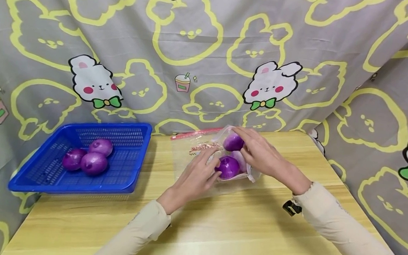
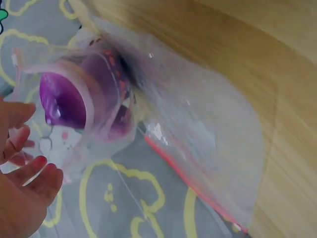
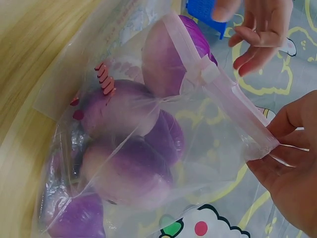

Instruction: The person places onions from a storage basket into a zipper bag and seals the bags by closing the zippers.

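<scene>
A clear zip bag [image 3: 213,134] with a pale zip strip holds several purple onions [image 3: 126,171]. My right hand [image 1: 260,153] pinches the bag's mouth at one end of the strip, thumb and fingers meeting on its edge in the right wrist view. One onion [image 1: 228,168] shows at the open mouth, facing my left hand [image 1: 196,174]. In the left wrist view that hand's fingers [image 2: 42,181] are loosely bent and hold nothing, a little apart from the mouth. Beside the filled bag, a second clear zip bag [image 1: 184,157] with a red strip lies flat on the table.
On the left of the wooden table [image 1: 214,231] stands a blue plastic basket [image 1: 135,174] with 3 purple onions [image 1: 94,163] in it. A grey patterned curtain [image 1: 209,45] hangs behind the table and along its sides.
</scene>
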A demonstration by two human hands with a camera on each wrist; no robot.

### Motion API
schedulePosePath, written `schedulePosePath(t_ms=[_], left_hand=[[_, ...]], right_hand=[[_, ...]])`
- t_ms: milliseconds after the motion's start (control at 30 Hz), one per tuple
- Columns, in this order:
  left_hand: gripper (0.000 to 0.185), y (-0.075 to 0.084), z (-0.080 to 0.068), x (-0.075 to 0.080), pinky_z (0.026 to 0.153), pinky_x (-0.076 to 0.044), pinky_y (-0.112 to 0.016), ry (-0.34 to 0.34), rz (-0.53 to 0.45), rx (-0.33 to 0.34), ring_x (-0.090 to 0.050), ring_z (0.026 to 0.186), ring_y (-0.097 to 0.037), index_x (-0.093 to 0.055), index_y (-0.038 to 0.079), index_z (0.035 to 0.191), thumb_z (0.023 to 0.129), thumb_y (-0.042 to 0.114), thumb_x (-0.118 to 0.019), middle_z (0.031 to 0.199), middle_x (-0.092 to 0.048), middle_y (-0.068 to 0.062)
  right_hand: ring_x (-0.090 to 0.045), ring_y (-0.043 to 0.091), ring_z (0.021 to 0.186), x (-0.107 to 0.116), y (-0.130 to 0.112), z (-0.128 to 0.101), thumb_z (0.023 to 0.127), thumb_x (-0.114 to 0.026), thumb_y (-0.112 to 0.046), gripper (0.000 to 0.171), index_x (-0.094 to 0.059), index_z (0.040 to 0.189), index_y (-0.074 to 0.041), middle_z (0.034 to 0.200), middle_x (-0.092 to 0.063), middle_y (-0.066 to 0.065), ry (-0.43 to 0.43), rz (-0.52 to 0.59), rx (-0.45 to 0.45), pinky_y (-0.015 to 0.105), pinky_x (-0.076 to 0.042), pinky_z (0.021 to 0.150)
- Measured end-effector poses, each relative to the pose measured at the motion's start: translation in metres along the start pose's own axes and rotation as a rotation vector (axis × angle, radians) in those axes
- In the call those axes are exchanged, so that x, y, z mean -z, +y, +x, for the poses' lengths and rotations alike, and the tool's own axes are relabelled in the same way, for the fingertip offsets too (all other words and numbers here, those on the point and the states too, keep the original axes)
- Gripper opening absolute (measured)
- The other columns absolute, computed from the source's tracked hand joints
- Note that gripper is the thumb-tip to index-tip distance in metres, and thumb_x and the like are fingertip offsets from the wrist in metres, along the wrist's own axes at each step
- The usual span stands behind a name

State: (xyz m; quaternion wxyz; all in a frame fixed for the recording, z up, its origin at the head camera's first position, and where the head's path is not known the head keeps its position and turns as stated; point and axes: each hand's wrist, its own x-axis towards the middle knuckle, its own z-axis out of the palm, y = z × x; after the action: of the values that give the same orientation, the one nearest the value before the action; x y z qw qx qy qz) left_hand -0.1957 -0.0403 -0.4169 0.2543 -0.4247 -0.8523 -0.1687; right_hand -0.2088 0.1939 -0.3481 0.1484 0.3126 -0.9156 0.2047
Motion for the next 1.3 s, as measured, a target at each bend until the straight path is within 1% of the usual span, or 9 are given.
schedulePosePath(t_ms=[167,400,567,700,833,967,1033,1167,1300], left_hand=[[0.028,-0.012,0.002,0.007,0.105,-0.043,-0.047,0.016,0.038,0.038,-0.045,0.130,-0.034,-0.062,0.010,0.117,0.090,0.006,-0.068,0.143,-0.046,-0.020],[0.069,-0.030,0.005,0.007,0.095,-0.049,-0.051,-0.102,0.183,0.038,-0.038,0.136,-0.041,-0.054,0.018,0.140,0.079,-0.012,-0.065,0.155,-0.030,-0.024],[0.059,-0.040,0.010,0.000,0.091,-0.051,-0.047,-0.125,0.288,0.003,-0.047,0.128,-0.039,-0.055,0.014,0.134,0.080,-0.010,-0.067,0.144,-0.044,-0.022],[0.048,-0.044,0.019,-0.003,0.079,-0.049,-0.037,-0.107,0.332,-0.020,-0.055,0.106,-0.030,-0.055,0.009,0.121,0.078,-0.009,-0.065,0.121,-0.055,-0.015],[0.044,-0.043,0.026,-0.002,0.074,-0.047,-0.035,-0.088,0.335,-0.044,-0.055,0.095,-0.027,-0.056,0.006,0.115,0.075,-0.009,-0.066,0.108,-0.057,-0.011],[0.041,-0.040,0.031,-0.002,0.077,-0.048,-0.036,-0.093,0.342,-0.053,-0.057,0.096,-0.028,-0.057,0.004,0.116,0.077,-0.004,-0.068,0.108,-0.059,-0.011],[0.041,-0.039,0.033,-0.001,0.078,-0.049,-0.037,-0.093,0.349,-0.044,-0.057,0.096,-0.028,-0.058,0.003,0.117,0.078,-0.003,-0.068,0.108,-0.060,-0.012],[0.039,-0.037,0.038,-0.002,0.079,-0.050,-0.036,-0.088,0.360,-0.032,-0.057,0.096,-0.027,-0.058,0.004,0.118,0.081,-0.004,-0.066,0.107,-0.061,-0.010],[0.035,-0.034,0.046,-0.006,0.080,-0.051,-0.037,-0.078,0.354,-0.038,-0.058,0.095,-0.027,-0.056,0.003,0.121,0.086,-0.003,-0.061,0.105,-0.061,-0.010]], right_hand=[[-0.043,0.038,0.137,0.001,-0.001,-0.001,0.088,-0.055,0.002,0.061,-0.042,0.148,0.001,0.150,-0.044,0.022,-0.003,-0.006,0.016,0.052,-0.040,0.108],[-0.043,0.038,0.136,0.000,0.000,-0.004,0.089,-0.056,0.004,0.061,-0.043,0.148,0.000,0.149,-0.044,0.022,-0.003,-0.006,0.042,0.054,-0.040,0.108],[-0.045,0.036,0.134,0.000,0.000,-0.009,0.088,-0.058,0.006,0.058,-0.048,0.145,-0.001,0.148,-0.047,0.020,-0.004,-0.019,0.081,0.053,-0.041,0.107],[-0.048,0.037,0.131,-0.002,0.003,-0.015,0.088,-0.059,0.008,0.047,-0.060,0.134,-0.001,0.145,-0.050,0.019,0.023,-0.032,0.114,0.054,-0.043,0.105],[-0.049,0.043,0.125,-0.004,0.000,-0.031,0.091,-0.068,-0.009,0.024,-0.070,0.114,-0.003,0.143,-0.050,0.025,0.083,-0.178,0.129,0.059,-0.044,0.100],[-0.047,0.051,0.123,-0.008,-0.010,-0.063,0.084,-0.076,-0.041,0.046,-0.071,0.114,-0.007,0.143,-0.044,0.031,0.086,-0.393,0.120,0.064,-0.041,0.099],[-0.047,0.054,0.121,-0.012,-0.015,-0.080,0.075,-0.082,-0.045,0.056,-0.069,0.116,-0.008,0.143,-0.042,0.033,0.067,-0.463,0.110,0.066,-0.042,0.097],[-0.056,0.052,0.104,-0.014,-0.016,-0.097,0.067,-0.090,-0.021,0.049,-0.065,0.107,-0.006,0.136,-0.047,0.033,0.098,-0.532,0.048,0.058,-0.055,0.075],[-0.059,0.037,0.068,-0.006,-0.006,-0.095,0.070,-0.074,0.005,0.025,-0.061,0.091,0.000,0.096,-0.061,0.025,0.198,-0.538,-0.008,0.043,-0.050,0.045]])
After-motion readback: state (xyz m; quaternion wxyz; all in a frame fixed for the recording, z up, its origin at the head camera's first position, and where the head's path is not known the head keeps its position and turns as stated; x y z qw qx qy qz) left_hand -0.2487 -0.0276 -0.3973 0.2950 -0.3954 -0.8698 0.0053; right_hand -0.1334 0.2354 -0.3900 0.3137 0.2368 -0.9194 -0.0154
